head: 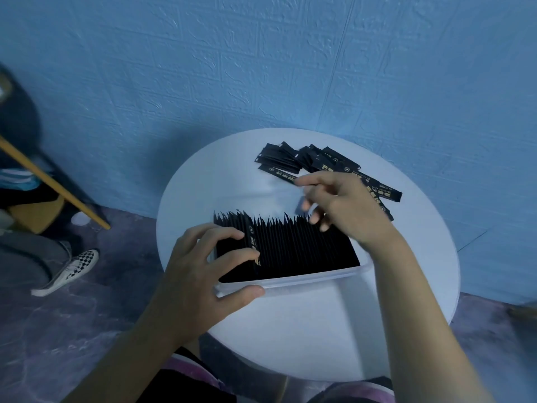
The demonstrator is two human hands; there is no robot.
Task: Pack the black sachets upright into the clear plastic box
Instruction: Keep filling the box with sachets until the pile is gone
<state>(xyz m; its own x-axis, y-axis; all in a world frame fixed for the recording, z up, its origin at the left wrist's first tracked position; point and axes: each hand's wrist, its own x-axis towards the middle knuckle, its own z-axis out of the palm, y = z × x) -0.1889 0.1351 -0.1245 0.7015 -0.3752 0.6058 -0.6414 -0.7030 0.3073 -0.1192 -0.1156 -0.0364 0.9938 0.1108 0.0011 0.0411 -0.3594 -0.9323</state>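
A clear plastic box (319,277) stands in the middle of the round white table (305,330). A dense row of black sachets (293,245) stands upright inside it. My left hand (203,271) grips the box's left end, thumb on the near rim and fingers curled over the sachets there. Above the box's right end, my right hand (345,205) has curled fingers that pinch a black sachet (299,205). Beyond it, a loose pile of black sachets (286,159) with gold print lies flat on the far part of the table, partly hidden by this hand.
A blue textured wall (261,68) rises just behind the table. On the floor at the left are another person's leg and checkered shoe (69,266), with a dark piece of furniture with a wooden edge (55,184) behind them. My knees show at the bottom edge.
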